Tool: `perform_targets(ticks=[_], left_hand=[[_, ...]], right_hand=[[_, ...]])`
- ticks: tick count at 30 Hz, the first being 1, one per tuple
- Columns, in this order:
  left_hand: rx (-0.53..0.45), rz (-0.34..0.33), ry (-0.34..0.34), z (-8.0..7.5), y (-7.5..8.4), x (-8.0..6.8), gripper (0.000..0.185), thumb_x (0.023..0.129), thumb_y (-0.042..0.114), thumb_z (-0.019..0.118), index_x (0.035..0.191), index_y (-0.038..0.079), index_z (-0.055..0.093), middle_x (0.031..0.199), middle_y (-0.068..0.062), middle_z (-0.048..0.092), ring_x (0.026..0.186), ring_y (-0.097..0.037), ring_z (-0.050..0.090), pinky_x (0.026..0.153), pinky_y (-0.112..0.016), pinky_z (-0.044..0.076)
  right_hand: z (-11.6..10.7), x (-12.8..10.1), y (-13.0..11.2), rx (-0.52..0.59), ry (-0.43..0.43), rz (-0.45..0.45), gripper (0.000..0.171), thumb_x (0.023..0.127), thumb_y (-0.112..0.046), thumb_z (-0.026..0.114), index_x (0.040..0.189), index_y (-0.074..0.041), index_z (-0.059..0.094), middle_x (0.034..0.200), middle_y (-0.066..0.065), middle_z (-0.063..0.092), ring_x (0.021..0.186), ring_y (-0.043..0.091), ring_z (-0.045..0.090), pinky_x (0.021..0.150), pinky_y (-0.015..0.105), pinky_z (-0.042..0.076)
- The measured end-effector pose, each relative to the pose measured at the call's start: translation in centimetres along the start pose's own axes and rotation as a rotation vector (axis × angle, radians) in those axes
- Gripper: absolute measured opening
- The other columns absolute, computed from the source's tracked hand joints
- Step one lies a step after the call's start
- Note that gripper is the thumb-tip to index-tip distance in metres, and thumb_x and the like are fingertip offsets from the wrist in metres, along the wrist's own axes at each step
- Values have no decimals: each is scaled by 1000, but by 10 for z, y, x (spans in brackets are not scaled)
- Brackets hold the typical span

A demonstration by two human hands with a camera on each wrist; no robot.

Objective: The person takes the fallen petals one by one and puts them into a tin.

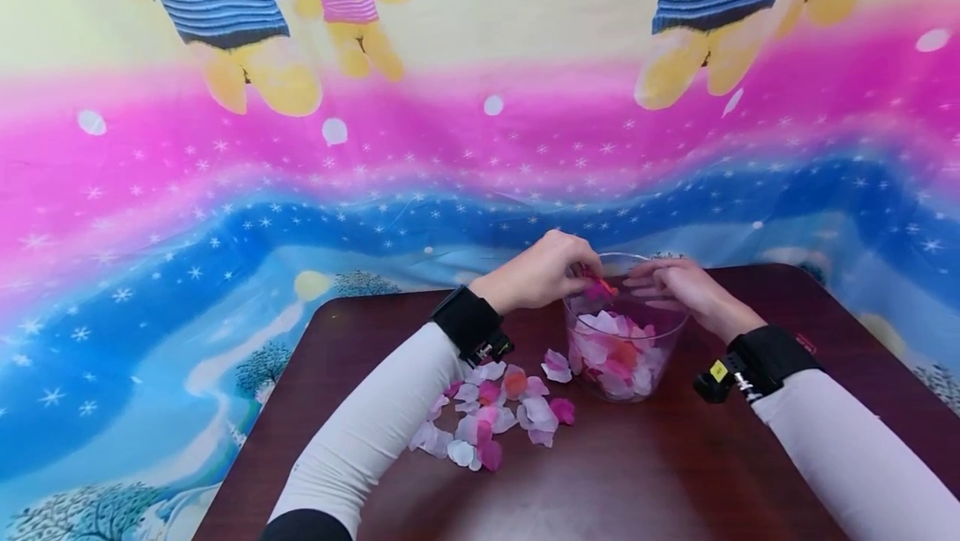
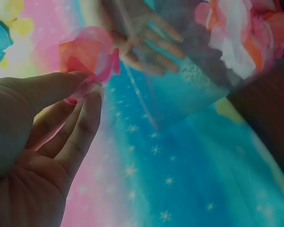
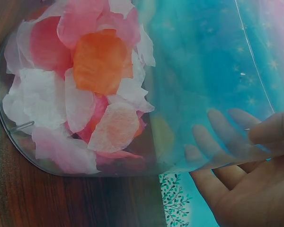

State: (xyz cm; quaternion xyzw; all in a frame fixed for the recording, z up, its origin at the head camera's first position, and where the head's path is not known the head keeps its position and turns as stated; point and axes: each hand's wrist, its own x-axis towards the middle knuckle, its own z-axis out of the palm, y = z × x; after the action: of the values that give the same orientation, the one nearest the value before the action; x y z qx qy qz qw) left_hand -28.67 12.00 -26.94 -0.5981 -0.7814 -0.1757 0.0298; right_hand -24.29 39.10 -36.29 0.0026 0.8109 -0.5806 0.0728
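My left hand (image 1: 551,270) pinches a few pink and orange fabric petals (image 2: 87,56) between thumb and fingertips at the left rim of a clear plastic tub (image 1: 660,349). The tub stands upright on the table, its lower part full of pink, white and orange petals (image 3: 99,61). At the tub's right side, my right hand (image 1: 693,291) holds it near the rim; in the right wrist view its fingers (image 3: 217,137) show through the clear wall, spread along it, with the thumb at the rim.
Loose pink and white petals (image 1: 498,412) lie scattered on the dark wooden table (image 1: 600,483), left of the tub and beside my left forearm. Behind the table hangs a colourful printed cloth (image 1: 450,157) with bears and snowflakes.
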Motion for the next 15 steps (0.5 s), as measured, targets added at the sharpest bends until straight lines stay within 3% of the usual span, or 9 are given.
perform_targets(ticks=[3, 8, 15], left_hand=[[-18, -16, -1, 5, -3, -5, 24, 98, 9, 70, 121, 11, 74, 120, -2, 70, 106, -11, 65, 95, -20, 46], [-106, -42, 43, 0, -10, -19, 28, 98, 7, 69, 126, 8, 70, 126, -6, 65, 104, -13, 66, 91, -17, 50], [-137, -95, 103, -10, -18, -37, 22, 98, 4, 68, 120, 5, 71, 116, -7, 68, 103, -14, 65, 91, -21, 52]], right_hand=[[6, 2, -2, 12, -14, 4, 57, 98, 1, 24, 151, 2, 42, 152, 28, 45, 137, 45, 48, 110, 55, 42], [6, 2, -4, -8, -8, 9, 55, 99, 0, 25, 150, 1, 44, 151, 27, 47, 138, 44, 48, 111, 55, 42], [1, 0, 0, -29, -11, -23, 55, 97, 2, 25, 149, 3, 44, 151, 28, 47, 138, 45, 48, 111, 56, 40]])
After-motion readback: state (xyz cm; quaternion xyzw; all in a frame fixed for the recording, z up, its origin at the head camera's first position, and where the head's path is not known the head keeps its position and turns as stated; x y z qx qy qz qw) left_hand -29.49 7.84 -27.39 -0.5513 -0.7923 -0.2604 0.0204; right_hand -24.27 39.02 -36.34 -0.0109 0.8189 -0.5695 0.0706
